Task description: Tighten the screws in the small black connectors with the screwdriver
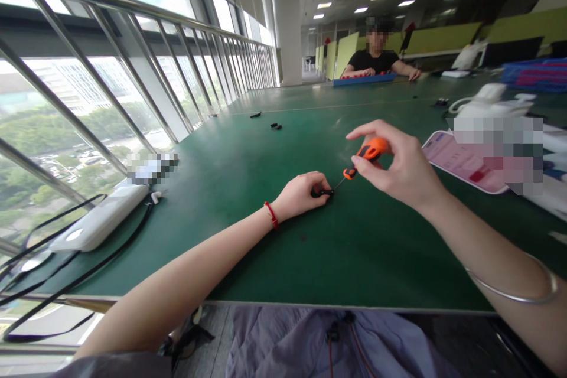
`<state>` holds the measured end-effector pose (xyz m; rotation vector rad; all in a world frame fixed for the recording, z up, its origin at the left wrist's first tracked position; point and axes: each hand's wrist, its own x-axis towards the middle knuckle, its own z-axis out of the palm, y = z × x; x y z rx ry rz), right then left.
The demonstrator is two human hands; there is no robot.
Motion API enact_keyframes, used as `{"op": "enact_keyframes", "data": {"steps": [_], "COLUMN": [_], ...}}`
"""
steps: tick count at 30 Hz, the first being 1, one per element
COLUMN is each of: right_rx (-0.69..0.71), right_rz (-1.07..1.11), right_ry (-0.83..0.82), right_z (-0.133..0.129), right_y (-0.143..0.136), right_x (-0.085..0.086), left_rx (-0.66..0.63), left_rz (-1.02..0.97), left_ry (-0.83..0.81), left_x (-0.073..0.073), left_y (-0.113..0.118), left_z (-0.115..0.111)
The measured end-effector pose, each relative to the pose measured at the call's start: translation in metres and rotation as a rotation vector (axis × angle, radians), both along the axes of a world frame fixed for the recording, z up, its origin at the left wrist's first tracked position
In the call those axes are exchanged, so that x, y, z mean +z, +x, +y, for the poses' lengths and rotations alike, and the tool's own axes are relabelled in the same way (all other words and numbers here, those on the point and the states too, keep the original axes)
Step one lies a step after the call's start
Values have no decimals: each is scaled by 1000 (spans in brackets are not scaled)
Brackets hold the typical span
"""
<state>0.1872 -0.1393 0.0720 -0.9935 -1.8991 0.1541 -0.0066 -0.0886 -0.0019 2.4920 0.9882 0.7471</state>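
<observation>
My left hand [305,194] rests on the green table with its fingers closed round a small black part [326,192], whose kind I cannot make out. My right hand [398,168] grips an orange and black screwdriver [372,149] by the handle, between thumb and fingers, with the index finger raised off it. The thin shaft slants down to the left, its tip at the black part; whether it touches cannot be told. Farther off on the table lie small black pieces [276,126] and another black piece [256,114].
A phone [465,160] and a white object [491,100] lie at the right. At the left, a long grey-white device [104,212] with black cables lies beside the metal railing [177,23]. Across the green table [266,260] sits a person [376,59] behind a blue tray [363,80].
</observation>
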Motion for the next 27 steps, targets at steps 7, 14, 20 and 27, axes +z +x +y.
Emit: {"op": "enact_keyframes", "data": {"steps": [7, 14, 20, 27], "right_rx": [-54, -42, -80, -56], "right_rz": [-27, 9, -31, 3], "right_ry": [-91, -15, -55, -17], "right_z": [-1, 0, 0, -1], "right_y": [-1, -1, -1, -1], "right_x": [-1, 0, 0, 0], "left_rx": [-1, -3, 7, 8], "left_rz": [-1, 3, 14, 7], "left_ry": [10, 18, 11, 17], "left_x": [0, -1, 0, 0], "left_y": [0, 0, 0, 0], "left_z": [0, 1, -1, 0]}}
